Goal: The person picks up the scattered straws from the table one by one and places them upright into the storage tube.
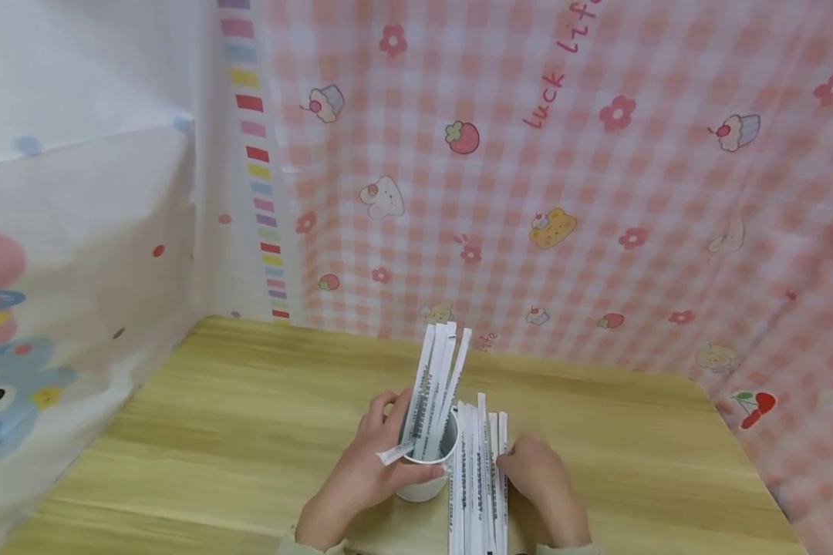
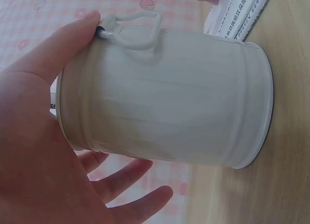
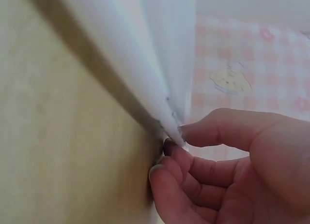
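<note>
A small white bucket (image 2: 169, 98) with a side loop handle (image 2: 138, 40) stands slightly tilted in front of me. My left hand (image 1: 357, 470) grips it near the rim, thumb by the handle and fingers round the far side. Several straws in printed white paper wrappers (image 1: 433, 385) rise out of the bucket, and one short wrapper end (image 1: 392, 455) sticks out over its left rim. Right beside it lies a row of more wrapped straws (image 1: 475, 486). My right hand (image 1: 541, 478) pinches the tip of a wrapped straw (image 3: 164, 108) at that row's right edge, between thumb and fingertips.
Everything stands on a wood-grain table (image 1: 201, 432). A pink checked cloth (image 1: 500, 193) hangs along the back and right, and a white patterned sheet (image 1: 111, 193) hangs on the left.
</note>
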The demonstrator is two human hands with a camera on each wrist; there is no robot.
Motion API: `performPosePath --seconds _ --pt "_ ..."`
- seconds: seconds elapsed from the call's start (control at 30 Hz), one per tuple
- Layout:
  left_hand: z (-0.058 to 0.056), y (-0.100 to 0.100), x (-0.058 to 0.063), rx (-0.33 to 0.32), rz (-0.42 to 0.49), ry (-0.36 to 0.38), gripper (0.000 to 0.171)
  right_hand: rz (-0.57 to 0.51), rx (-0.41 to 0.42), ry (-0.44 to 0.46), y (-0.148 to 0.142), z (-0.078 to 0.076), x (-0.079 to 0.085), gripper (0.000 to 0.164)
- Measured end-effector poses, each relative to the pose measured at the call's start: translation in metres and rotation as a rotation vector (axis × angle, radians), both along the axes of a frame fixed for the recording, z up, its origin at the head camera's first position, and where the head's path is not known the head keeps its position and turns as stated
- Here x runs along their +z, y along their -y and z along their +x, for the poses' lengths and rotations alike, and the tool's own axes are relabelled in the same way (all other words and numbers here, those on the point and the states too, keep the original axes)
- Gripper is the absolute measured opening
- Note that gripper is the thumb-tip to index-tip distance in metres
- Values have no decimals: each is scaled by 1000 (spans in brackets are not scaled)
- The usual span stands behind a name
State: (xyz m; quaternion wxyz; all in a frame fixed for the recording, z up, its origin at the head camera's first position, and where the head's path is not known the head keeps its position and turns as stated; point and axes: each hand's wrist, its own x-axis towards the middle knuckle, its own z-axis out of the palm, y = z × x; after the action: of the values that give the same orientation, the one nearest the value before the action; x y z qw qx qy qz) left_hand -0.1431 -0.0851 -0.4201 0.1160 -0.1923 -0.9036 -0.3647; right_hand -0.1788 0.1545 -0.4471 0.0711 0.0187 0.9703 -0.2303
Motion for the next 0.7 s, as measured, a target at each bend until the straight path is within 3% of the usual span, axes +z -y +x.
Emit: performPosePath --seconds 0.17,0.4,0.7 --pt "0 4 0 11 -6 37 100 -111 4 43 -2 2 0 21" --pt "-2 2 -3 10 -14 11 101 -207 -56 0 -10 6 9 14" --pt "-1 2 -2 14 2 31 100 -138 -49 -223 -9 8 43 14"
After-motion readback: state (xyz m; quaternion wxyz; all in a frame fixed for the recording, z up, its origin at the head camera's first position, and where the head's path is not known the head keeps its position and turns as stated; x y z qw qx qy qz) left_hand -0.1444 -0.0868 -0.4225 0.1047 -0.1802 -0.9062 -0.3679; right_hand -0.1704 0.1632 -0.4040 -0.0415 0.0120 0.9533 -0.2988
